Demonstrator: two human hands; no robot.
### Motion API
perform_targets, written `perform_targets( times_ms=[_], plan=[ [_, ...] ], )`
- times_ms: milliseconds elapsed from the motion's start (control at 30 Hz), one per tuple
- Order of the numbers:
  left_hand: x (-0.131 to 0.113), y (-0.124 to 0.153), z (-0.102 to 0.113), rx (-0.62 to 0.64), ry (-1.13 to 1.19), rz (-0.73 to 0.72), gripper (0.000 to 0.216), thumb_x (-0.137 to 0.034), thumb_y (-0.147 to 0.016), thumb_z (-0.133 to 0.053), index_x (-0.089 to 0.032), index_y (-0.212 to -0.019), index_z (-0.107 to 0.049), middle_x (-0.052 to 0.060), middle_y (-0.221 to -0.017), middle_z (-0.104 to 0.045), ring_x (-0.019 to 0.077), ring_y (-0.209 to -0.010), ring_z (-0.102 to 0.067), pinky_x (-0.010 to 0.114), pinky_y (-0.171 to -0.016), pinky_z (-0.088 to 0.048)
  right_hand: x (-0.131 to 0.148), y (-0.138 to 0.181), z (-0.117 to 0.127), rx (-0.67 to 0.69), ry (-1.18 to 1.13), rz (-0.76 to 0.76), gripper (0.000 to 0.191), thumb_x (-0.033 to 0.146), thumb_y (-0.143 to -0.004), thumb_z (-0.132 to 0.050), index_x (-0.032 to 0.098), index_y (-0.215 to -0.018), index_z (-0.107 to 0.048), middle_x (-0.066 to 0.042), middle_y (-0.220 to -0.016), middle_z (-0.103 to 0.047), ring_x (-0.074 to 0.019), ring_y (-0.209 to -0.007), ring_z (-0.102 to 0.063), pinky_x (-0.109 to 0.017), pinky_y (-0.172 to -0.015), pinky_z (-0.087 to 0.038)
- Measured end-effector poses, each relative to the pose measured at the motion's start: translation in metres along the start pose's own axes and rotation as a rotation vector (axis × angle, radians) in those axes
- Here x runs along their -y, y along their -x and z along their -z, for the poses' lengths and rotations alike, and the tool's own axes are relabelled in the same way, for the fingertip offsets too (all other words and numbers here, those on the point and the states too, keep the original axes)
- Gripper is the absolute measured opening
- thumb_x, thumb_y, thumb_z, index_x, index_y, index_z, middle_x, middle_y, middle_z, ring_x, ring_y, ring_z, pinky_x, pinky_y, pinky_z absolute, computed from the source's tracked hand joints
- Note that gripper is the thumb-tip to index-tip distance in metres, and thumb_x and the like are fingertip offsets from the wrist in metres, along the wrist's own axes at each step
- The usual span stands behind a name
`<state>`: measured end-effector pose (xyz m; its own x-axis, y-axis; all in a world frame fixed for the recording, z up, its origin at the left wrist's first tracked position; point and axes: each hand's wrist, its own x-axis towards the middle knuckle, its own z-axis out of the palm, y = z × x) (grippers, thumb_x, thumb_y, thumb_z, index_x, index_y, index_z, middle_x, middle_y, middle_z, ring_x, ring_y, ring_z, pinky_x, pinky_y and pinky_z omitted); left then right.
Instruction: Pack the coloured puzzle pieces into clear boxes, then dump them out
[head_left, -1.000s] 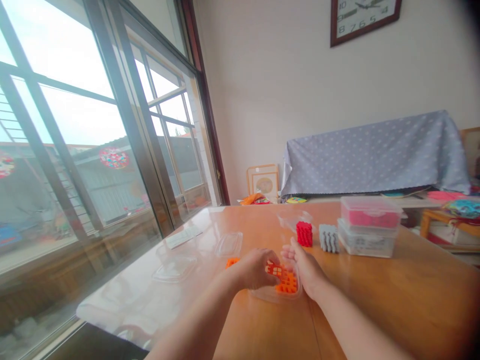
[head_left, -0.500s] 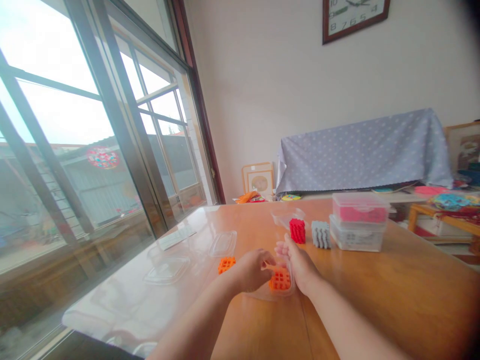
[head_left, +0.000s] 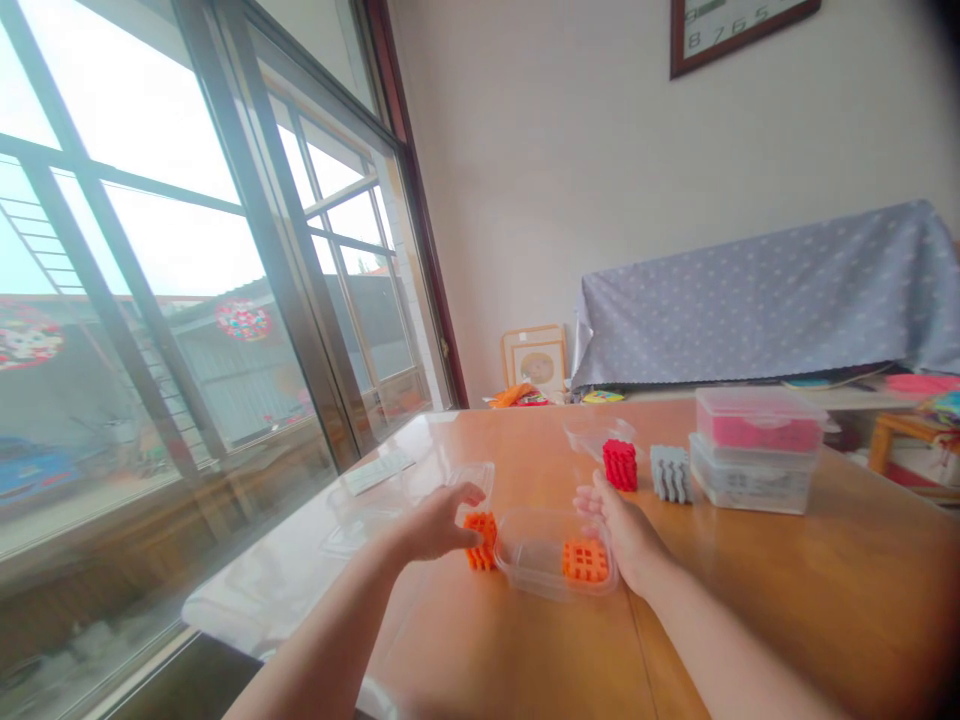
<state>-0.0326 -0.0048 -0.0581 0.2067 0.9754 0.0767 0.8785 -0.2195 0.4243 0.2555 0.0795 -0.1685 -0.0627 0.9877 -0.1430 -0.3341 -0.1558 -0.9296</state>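
A clear plastic tub [head_left: 534, 578] lies on the wooden table [head_left: 787, 590] in front of me, with an orange grid block [head_left: 585, 561] in its right end. My right hand [head_left: 622, 525] rests against the tub's right side, fingers curled on its rim. My left hand [head_left: 437, 522] is to the left of the tub, its fingers closed round a stack of orange grid blocks [head_left: 481, 541] standing on the table.
A red block stack [head_left: 619, 465] and a grey block stack [head_left: 670, 473] stand farther back. Two stacked lidded boxes [head_left: 754, 448] sit at the right. Clear lids [head_left: 472, 476] lie near the window-side table edge. A covered sofa stands behind.
My left hand has left the tub and moved left onto the orange stack on the table. The tub now shows a single orange block. My right hand stays at the tub.
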Motion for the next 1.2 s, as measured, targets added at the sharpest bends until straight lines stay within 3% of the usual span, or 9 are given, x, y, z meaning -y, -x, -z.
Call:
perform_targets(
  times_ms=[200, 367, 567, 767, 900, 1067, 1200],
  plan=[
    [0.013, 0.001, -0.010, -0.018, -0.066, -0.008, 0.052, -0.022, -0.069, -0.072, -0.024, -0.120, -0.063, 0.006, -0.121, -0.067, 0.0276, -0.114, -0.060, 0.040, -0.101, -0.046, -0.004, -0.007, 0.002, -0.009, -0.008, -0.026, 0.060, 0.071, -0.082, -0.057, 0.017, -0.104, -0.072, -0.016, -0.115, -0.073, -0.0297, -0.116, -0.064, -0.036, -0.079, -0.055],
    [0.010, 0.000, -0.006, -0.042, -0.036, 0.005, 0.054, -0.021, -0.069, -0.071, -0.024, -0.121, -0.062, 0.005, -0.115, -0.069, 0.0268, -0.111, -0.060, 0.039, -0.097, -0.048, -0.004, -0.007, 0.002, -0.004, -0.010, -0.016, 0.060, 0.071, -0.082, -0.056, 0.017, -0.104, -0.072, -0.017, -0.115, -0.073, -0.0305, -0.115, -0.065, -0.038, -0.081, -0.055],
    [-0.017, -0.012, -0.014, -0.097, 0.058, -0.102, 0.043, -0.026, -0.072, -0.073, -0.023, -0.114, -0.064, 0.006, -0.117, -0.068, 0.0244, -0.109, -0.062, 0.036, -0.097, -0.049, -0.002, -0.001, 0.000, -0.010, 0.001, 0.005, 0.058, 0.069, -0.083, -0.057, 0.018, -0.105, -0.072, -0.016, -0.115, -0.073, -0.0299, -0.114, -0.065, -0.036, -0.078, -0.055],
    [-0.064, -0.035, -0.054, 0.010, 0.063, -0.211, 0.043, -0.031, -0.069, -0.079, -0.022, -0.109, -0.065, 0.006, -0.112, -0.068, 0.0243, -0.104, -0.062, 0.035, -0.092, -0.050, 0.002, 0.002, -0.002, -0.026, 0.002, 0.007, 0.060, 0.071, -0.083, -0.055, 0.018, -0.105, -0.071, -0.015, -0.111, -0.074, -0.0302, -0.112, -0.065, -0.036, -0.076, -0.055],
    [-0.084, -0.046, -0.078, 0.053, 0.018, -0.255, 0.043, -0.035, -0.067, -0.080, -0.022, -0.105, -0.066, 0.006, -0.108, -0.070, 0.0272, -0.103, -0.062, 0.037, -0.088, -0.050, 0.003, 0.001, -0.003, -0.028, -0.017, 0.024, 0.061, 0.072, -0.083, -0.055, 0.017, -0.103, -0.072, -0.014, -0.108, -0.075, -0.0279, -0.108, -0.067, -0.036, -0.084, -0.055],
    [-0.088, -0.050, -0.093, 0.038, 0.023, -0.238, 0.046, -0.037, -0.067, -0.080, -0.025, -0.109, -0.067, 0.006, -0.113, -0.070, 0.0279, -0.104, -0.063, 0.037, -0.087, -0.050, 0.004, 0.003, -0.003, -0.024, -0.013, 0.018, 0.063, 0.073, -0.083, -0.054, 0.018, -0.105, -0.071, -0.013, -0.106, -0.075, -0.0275, -0.104, -0.068, -0.036, -0.081, -0.056],
    [-0.078, -0.049, -0.087, 0.009, 0.056, -0.287, 0.034, -0.029, -0.076, -0.071, -0.021, -0.109, -0.066, 0.006, -0.111, -0.070, 0.0240, -0.102, -0.064, 0.035, -0.090, -0.050, 0.007, 0.005, -0.004, -0.025, -0.026, 0.013, 0.061, 0.072, -0.083, -0.055, 0.018, -0.104, -0.071, -0.014, -0.108, -0.075, -0.0282, -0.108, -0.067, -0.034, -0.076, -0.056]
  ],
)
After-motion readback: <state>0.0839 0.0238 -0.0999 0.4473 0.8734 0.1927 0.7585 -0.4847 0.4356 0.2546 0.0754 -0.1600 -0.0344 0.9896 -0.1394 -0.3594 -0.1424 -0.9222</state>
